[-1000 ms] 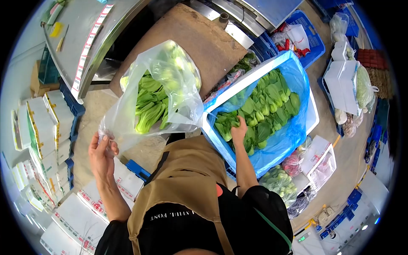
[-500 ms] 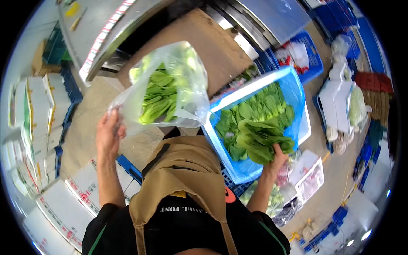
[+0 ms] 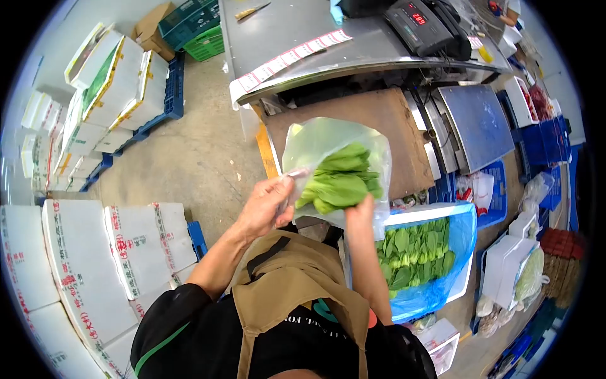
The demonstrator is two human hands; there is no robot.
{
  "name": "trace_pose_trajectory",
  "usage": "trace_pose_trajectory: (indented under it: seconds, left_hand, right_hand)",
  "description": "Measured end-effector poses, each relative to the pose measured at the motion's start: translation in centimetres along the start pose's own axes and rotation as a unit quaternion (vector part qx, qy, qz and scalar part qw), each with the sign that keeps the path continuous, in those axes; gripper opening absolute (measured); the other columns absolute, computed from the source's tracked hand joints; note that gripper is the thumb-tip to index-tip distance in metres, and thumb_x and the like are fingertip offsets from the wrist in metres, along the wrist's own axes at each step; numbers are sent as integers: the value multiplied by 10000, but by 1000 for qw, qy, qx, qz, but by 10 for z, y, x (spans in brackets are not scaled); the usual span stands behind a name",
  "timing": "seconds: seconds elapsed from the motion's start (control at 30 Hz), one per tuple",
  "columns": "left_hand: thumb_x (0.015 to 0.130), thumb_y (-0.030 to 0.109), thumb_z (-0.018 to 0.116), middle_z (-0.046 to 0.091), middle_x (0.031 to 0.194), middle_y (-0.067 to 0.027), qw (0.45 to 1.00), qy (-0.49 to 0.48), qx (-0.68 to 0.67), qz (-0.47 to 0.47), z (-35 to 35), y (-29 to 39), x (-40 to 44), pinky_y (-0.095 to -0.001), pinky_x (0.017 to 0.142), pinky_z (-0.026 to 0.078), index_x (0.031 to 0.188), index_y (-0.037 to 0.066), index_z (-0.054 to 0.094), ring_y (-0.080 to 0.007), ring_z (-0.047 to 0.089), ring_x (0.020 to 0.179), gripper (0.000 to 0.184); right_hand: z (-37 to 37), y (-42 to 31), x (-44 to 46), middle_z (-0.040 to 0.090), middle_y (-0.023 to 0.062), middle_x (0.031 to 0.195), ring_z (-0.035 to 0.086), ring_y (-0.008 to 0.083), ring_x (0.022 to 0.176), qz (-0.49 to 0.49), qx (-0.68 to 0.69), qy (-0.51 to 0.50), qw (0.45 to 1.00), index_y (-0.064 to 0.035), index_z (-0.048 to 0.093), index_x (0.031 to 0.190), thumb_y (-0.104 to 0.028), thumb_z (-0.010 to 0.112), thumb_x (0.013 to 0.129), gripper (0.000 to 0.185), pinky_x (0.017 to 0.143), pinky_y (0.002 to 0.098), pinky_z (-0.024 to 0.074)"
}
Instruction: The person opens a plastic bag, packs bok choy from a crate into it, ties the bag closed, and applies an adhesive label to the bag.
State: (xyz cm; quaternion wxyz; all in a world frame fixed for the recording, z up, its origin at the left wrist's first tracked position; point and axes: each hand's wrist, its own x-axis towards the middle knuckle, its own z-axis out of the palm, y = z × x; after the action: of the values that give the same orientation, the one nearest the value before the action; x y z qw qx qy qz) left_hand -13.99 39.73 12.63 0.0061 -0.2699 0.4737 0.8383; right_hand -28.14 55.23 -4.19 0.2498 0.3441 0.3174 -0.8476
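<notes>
A clear plastic bag (image 3: 372, 140) spreads in front of me. My left hand (image 3: 268, 201) is closed on its near left edge. Leafy greens (image 3: 344, 177), like bok choy, lie at the mouth of the bag, with my right hand (image 3: 360, 215) at their near side. The right fingers are partly hidden by the leaves, and I cannot tell how deep the bunch sits inside the bag. To the right, a foam box (image 3: 466, 278) lined with blue plastic (image 3: 464, 237) holds more greens (image 3: 416, 249) laid in rows.
Behind the bag is a brown board (image 3: 404, 136). A steel table (image 3: 303, 19) beyond carries a strip of labels (image 3: 290, 60), a knife (image 3: 252, 11) and a scale (image 3: 420, 25) with a red display. White foam boxes (image 3: 82, 252) stand at left, a blue crate (image 3: 495, 196) at right.
My right hand has carried the bunch of greens leftward from the lined box to the bag. The left hand still grips the bag's edge. My view has turned, bringing the scale into sight.
</notes>
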Motion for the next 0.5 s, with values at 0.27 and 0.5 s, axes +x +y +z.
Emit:
trace_pose_trajectory:
  seconds: [0.27,0.5]
  left_hand:
    - [1000,368,421,417,556,0,998,46,-50,6,-43,22,14,-208,388,264,1154,32,555,-68,353,436,393]
    - [983,394,448,507,733,-7,987,103,-125,13,-53,35,68,-207,386,266,1157,74,536,-62,371,470,375]
  right_hand:
    - [47,108,117,563,136,1242,534,308,1156,108,68,-110,986,-15,493,1279,-229,340,971,405,942,483,491]
    - [61,102,107,591,131,1208,548,294,1141,59,69,-94,991,-37,501,1293,-254,313,987,419,942,470,485]
